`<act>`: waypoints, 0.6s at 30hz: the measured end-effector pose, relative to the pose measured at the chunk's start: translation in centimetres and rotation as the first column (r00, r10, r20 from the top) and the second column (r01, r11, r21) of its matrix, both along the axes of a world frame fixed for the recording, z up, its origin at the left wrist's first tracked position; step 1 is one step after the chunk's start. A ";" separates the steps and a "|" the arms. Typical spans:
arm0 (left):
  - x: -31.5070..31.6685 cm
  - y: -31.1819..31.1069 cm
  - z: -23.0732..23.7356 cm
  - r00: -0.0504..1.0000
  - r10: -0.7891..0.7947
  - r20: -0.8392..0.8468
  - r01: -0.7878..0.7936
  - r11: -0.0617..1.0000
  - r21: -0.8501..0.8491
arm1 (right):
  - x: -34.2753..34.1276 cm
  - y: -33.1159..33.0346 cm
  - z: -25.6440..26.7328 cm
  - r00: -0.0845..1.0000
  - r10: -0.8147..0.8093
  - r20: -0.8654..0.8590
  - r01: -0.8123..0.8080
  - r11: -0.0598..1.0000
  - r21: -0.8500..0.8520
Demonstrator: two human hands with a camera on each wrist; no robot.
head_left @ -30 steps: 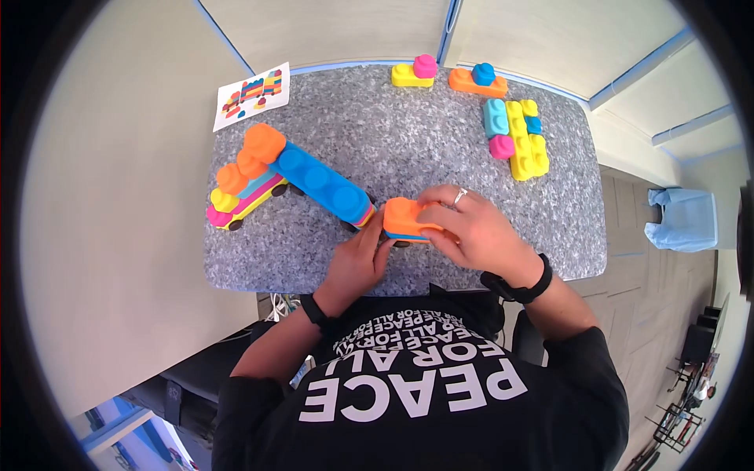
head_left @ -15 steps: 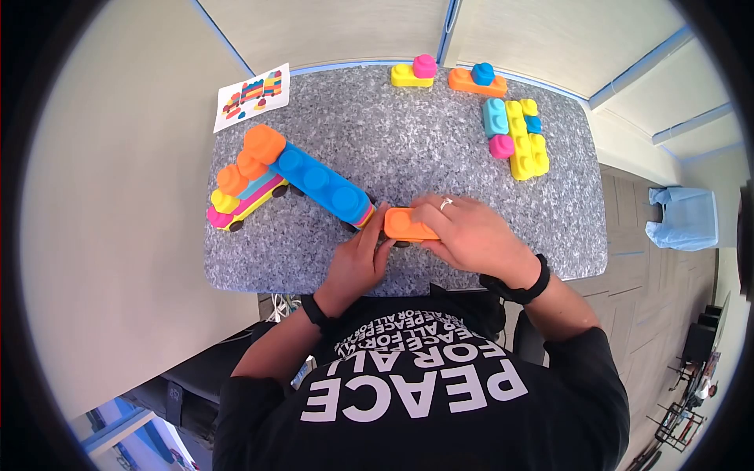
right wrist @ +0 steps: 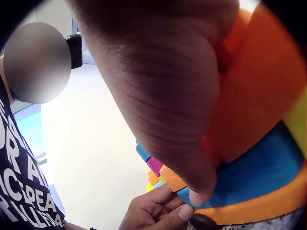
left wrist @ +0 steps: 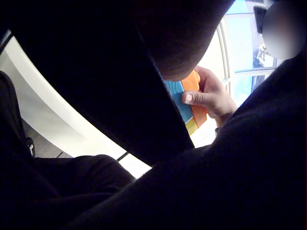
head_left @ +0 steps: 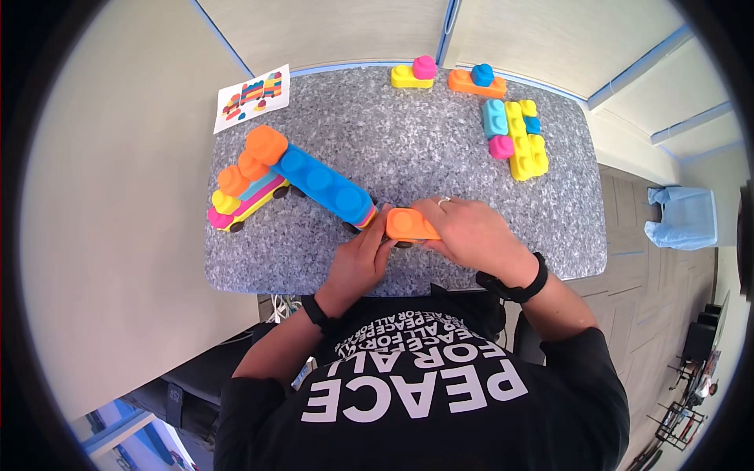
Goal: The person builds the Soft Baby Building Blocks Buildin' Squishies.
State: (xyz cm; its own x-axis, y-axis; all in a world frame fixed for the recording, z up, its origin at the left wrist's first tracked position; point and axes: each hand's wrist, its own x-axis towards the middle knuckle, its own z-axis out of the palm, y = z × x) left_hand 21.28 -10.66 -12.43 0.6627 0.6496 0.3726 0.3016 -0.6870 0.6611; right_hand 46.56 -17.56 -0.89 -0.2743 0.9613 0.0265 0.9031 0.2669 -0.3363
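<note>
Between both hands, near the table's front edge, is a block wagon with an orange block (head_left: 400, 224) on top. Under it the right wrist view shows a blue layer (right wrist: 259, 175) and an orange base (right wrist: 254, 211) with a dark wheel (right wrist: 203, 222). My right hand (head_left: 475, 235) grips the orange block, thumb along its near side. My left hand (head_left: 359, 255) pinches the wagon's left end between thumb and fingers. Close left of it stands a wheeled wagon topped by a long blue block (head_left: 318, 180). The left wrist view is largely dark, with my right hand (left wrist: 211, 98) on the orange block.
Left of the blue-topped wagon is a wheeled block vehicle (head_left: 251, 200). A picture card (head_left: 251, 96) lies at the back left. At the back stand a yellow-pink pair (head_left: 412, 76) and an orange-blue pair (head_left: 475, 82). Several yellow, teal, pink and blue blocks (head_left: 516, 141) cluster back right.
The orange block has gone from tilted, with the blue layer showing beneath its near side, to level. My right hand has shifted slightly down with it. The left hand has hardly moved.
</note>
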 end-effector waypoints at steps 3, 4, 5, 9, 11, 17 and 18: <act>0.0 -0.1 0.1 1.000 0.003 0.002 -0.003 1.000 -0.026 | 0.0 0.1 0.4 1.000 -0.003 0.007 0.004 0.998 -0.065; 0.1 0.0 0.0 1.000 0.005 0.006 -0.005 1.000 -0.015 | 0.0 0.2 0.6 1.000 -0.006 0.012 0.007 0.995 -0.099; 0.1 0.0 0.0 1.000 0.006 0.009 -0.006 1.000 -0.003 | 0.3 0.2 0.4 0.997 0.026 -0.072 -0.031 0.997 -0.071; -0.1 0.0 0.1 1.000 0.007 -0.027 -0.007 1.000 -0.013 | 4.4 0.8 0.8 0.955 0.031 -0.295 -0.017 0.999 0.050; 0.0 -0.1 -0.1 1.000 0.015 -0.015 -0.015 1.000 -0.018 | 7.3 2.1 2.7 0.937 -0.107 -0.331 0.129 0.991 0.046; -0.1 -0.1 -0.2 1.000 0.005 -0.026 -0.006 1.000 -0.030 | 22.5 6.4 -0.3 0.867 -0.498 0.011 0.489 0.856 0.167; -0.1 0.0 -0.1 1.000 0.004 -0.029 -0.005 0.999 -0.032 | 24.8 6.5 -1.0 0.841 -0.533 0.091 0.520 0.843 0.136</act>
State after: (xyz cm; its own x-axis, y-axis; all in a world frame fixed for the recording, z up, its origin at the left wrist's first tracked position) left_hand 21.17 -10.71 -12.58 0.6695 0.6641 0.3328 0.3239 -0.6642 0.6737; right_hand 71.33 -11.09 -1.86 0.2653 0.9551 0.1317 0.9485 -0.2340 -0.2135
